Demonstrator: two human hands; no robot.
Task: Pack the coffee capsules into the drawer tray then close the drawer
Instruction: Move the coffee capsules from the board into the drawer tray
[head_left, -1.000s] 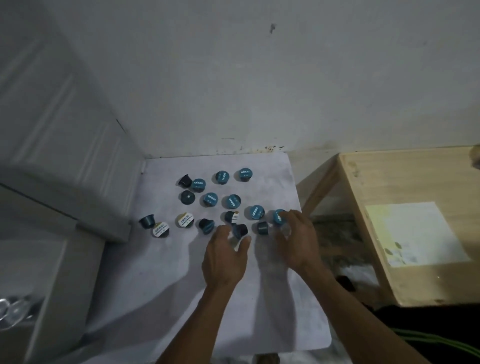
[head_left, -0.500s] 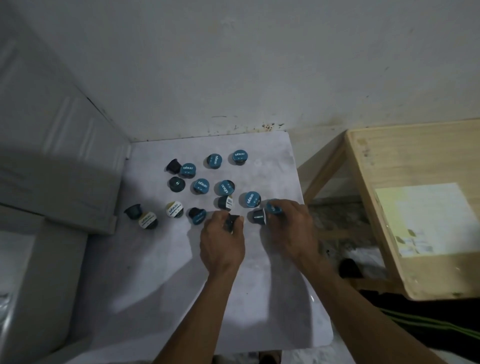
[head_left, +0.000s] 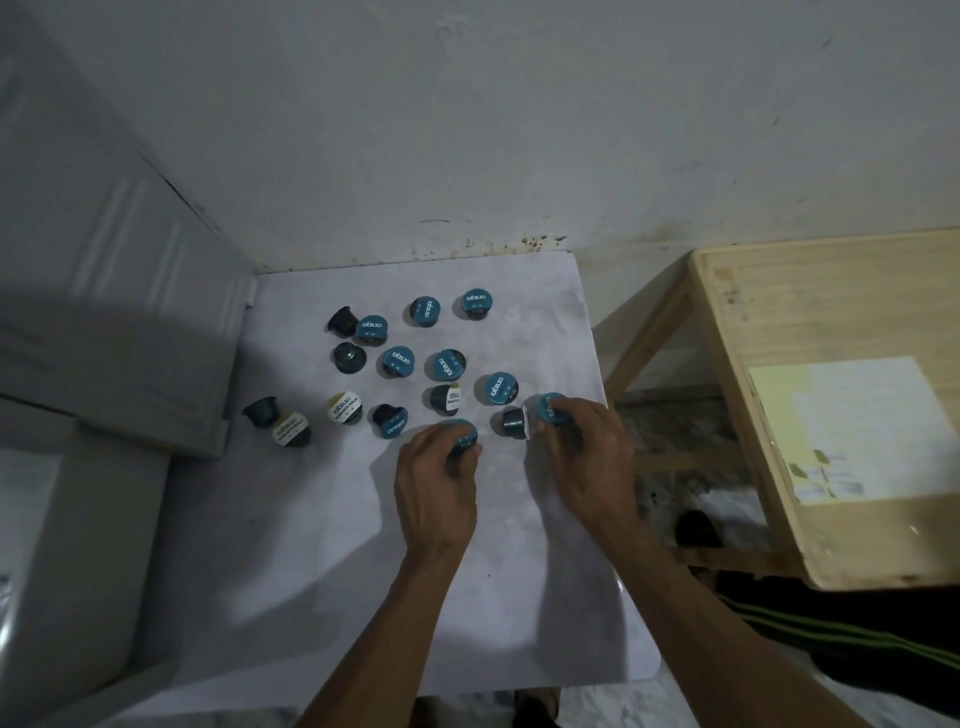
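Capsules are scattered over the white tabletop (head_left: 363, 571), nearest ones already in hand. Left hand (head_left: 436, 483) has its fingers curled round a blue-lidded capsule (head_left: 464, 435), and right hand (head_left: 587, 457) pinches another blue-lidded one (head_left: 550, 408). Between the two hands a dark capsule (head_left: 514, 422) lies on its side, just beside the right fingertips. Further back sit the rest of the capsules (head_left: 397, 361), mostly blue lids, a few white-labelled (head_left: 344, 408), some tipped over. Wooden table (head_left: 831, 312) off to the right, white wall (head_left: 467, 130) behind.
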